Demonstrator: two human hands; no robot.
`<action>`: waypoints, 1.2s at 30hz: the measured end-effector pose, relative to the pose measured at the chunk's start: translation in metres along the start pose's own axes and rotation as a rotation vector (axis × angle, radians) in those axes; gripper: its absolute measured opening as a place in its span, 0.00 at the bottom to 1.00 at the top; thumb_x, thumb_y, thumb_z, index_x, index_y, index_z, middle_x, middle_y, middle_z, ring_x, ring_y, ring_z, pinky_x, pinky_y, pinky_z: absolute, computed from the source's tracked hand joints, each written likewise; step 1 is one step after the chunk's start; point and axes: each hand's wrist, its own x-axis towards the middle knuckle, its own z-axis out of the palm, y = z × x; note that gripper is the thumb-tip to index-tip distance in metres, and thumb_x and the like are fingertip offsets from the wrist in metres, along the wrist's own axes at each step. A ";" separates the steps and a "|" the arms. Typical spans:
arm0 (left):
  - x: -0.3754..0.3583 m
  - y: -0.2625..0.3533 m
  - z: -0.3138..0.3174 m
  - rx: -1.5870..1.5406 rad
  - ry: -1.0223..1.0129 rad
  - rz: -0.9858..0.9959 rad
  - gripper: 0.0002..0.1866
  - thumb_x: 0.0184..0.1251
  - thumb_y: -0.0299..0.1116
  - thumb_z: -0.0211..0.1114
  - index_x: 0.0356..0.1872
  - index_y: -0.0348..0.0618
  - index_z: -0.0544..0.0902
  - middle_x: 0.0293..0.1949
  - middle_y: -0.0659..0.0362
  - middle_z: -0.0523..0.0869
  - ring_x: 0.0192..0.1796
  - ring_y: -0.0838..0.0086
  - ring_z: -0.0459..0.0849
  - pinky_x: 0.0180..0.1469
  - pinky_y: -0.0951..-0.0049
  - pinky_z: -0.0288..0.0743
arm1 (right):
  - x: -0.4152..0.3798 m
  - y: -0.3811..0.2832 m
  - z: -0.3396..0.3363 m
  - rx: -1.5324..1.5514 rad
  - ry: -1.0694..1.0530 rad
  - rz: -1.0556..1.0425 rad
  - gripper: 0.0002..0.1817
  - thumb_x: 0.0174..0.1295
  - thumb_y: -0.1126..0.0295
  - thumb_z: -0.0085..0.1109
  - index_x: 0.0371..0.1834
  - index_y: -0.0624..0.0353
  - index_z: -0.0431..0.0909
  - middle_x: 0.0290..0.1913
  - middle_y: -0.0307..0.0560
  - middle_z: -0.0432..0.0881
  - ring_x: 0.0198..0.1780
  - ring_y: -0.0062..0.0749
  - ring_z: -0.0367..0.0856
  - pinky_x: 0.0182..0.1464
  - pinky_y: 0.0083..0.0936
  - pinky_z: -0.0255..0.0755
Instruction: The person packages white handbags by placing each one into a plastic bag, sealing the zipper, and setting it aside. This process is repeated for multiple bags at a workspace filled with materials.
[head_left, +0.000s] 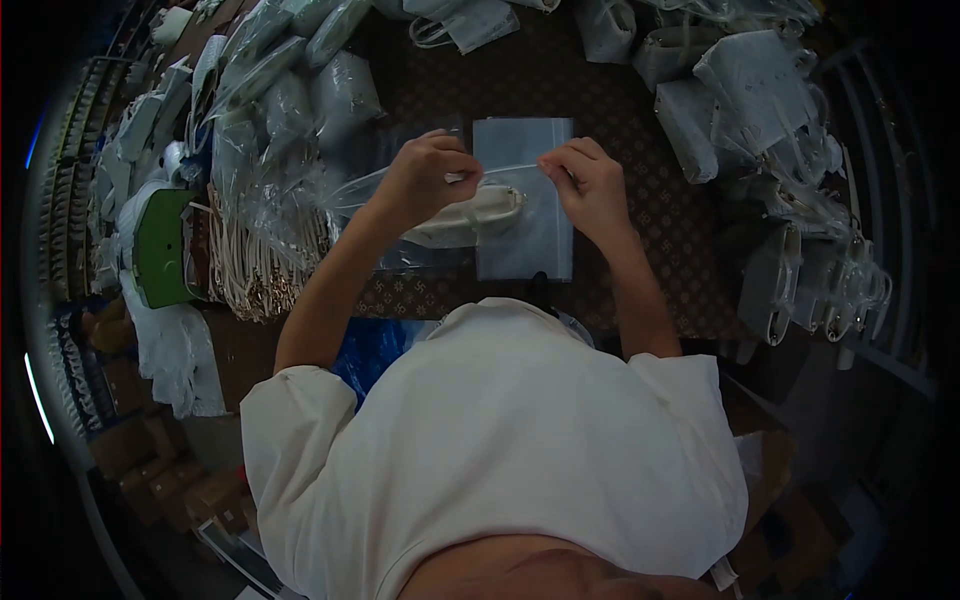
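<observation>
1. Nearest the camera, a person in a white short-sleeved shirt leans over a brown table covered in a repeating pattern.
2. Just past the table's near edge lies a translucent, rectangular plastic sheet, its long axis running from near to far.
3. A cream-white, elongated pouch lies crosswise below the hands, its long axis running left to right and tilted slightly; the right end points a little away from the person and overlaps the sheet. Whether plastic encloses it cannot be told.
4. Above it, the left hand and right hand, apart, each pinch a clear plastic film between thumb and fingers, its edge taut from side to side.
5. Farther off, plastic-wrapped white bags crowd the table's right side.
</observation>
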 end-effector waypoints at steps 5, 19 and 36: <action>-0.072 -0.038 -0.048 0.193 0.077 -0.143 0.03 0.42 0.26 0.66 0.22 0.40 0.82 0.23 0.59 0.80 0.29 0.68 0.76 0.32 0.71 0.72 | 0.000 0.006 -0.006 0.025 0.022 0.162 0.02 0.52 0.77 0.59 0.29 0.62 0.80 0.28 0.40 0.76 0.25 0.18 0.72 0.26 0.14 0.64; -0.136 -0.077 -0.058 0.540 0.129 -0.020 0.06 0.48 0.20 0.54 0.28 0.40 0.70 0.29 0.56 0.74 0.35 0.61 0.72 0.43 0.65 0.68 | 0.009 0.002 0.001 -0.069 0.040 0.165 0.03 0.53 0.76 0.58 0.29 0.64 0.79 0.27 0.41 0.77 0.25 0.21 0.72 0.28 0.16 0.66; -0.153 -0.098 -0.062 0.330 0.174 -0.111 0.09 0.52 0.31 0.62 0.34 0.42 0.75 0.38 0.59 0.78 0.45 0.66 0.75 0.49 0.69 0.65 | -0.003 0.010 0.002 -0.030 0.070 0.281 0.04 0.57 0.75 0.56 0.30 0.66 0.76 0.27 0.36 0.75 0.29 0.15 0.69 0.33 0.12 0.64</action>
